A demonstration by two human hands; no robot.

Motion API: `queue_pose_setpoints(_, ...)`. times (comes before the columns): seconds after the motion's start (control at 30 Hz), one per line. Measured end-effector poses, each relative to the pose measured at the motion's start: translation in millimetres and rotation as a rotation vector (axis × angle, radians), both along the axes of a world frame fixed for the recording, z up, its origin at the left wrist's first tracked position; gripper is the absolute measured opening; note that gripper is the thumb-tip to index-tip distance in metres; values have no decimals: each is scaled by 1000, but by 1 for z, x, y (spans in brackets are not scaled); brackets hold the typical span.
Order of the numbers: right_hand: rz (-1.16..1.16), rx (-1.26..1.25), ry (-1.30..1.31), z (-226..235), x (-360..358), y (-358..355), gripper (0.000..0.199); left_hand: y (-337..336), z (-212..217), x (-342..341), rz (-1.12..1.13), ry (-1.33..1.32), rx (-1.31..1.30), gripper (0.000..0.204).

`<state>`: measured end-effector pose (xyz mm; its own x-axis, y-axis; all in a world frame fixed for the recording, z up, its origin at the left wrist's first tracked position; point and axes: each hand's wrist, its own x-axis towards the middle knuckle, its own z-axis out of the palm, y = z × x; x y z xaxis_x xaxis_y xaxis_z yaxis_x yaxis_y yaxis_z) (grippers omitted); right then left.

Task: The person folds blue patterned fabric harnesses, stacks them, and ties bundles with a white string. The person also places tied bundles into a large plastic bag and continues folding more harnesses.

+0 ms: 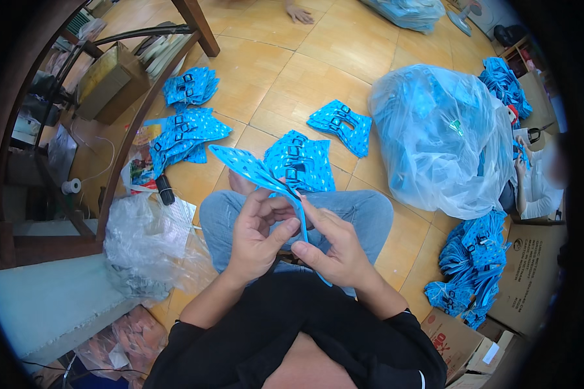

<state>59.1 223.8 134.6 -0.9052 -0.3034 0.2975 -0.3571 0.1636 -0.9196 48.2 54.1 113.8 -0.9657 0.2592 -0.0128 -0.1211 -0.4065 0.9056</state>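
Above my lap, a thin, flexible blue patterned piece (250,167) stands on edge, curving from the far left down between my hands. My left hand (258,236) has its fingers curled against the left face, the thumb bent toward it. My right hand (336,245) pinches the other side, thumb nearest me and fingers behind. Part of the piece is hidden by the fingers. Just beyond, a pile of similar blue pieces (305,155) with black loop-like parts lies on the floor. A smaller stack (345,128) is farther right.
More blue stacks (187,136) lie at left. A bulging clear plastic bag (438,142) and a blue heap (474,259) are at right, near cardboard boxes (532,272). Crumpled plastic (152,240) lies beside a wooden frame (146,123). Another person (542,185) sits far right; someone's hand (298,13) rests on the floor.
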Motion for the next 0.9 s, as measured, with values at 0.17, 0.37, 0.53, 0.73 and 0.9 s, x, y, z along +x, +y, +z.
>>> queue_pose_setpoints(0.17,-9,21,13,0,-1,-1,67,1,3,0,15,41,-69,60)
queue_pose_setpoints(0.37,-14,36,12,1,-1,-2,67,0,6,-2,23,37,-18,64)
queue_pose_setpoints(0.53,-8,113,-2,1,0,-2,66,1,10,-2,73,21,-50,66)
queue_pose_setpoints(0.73,-23,140,50,0,-3,-3,65,2,11,-3,88,17,-35,65)
queue_pose_setpoints(0.9,-25,162,130,-3,-5,-1,59,0,8,-6,140,-40,75,60)
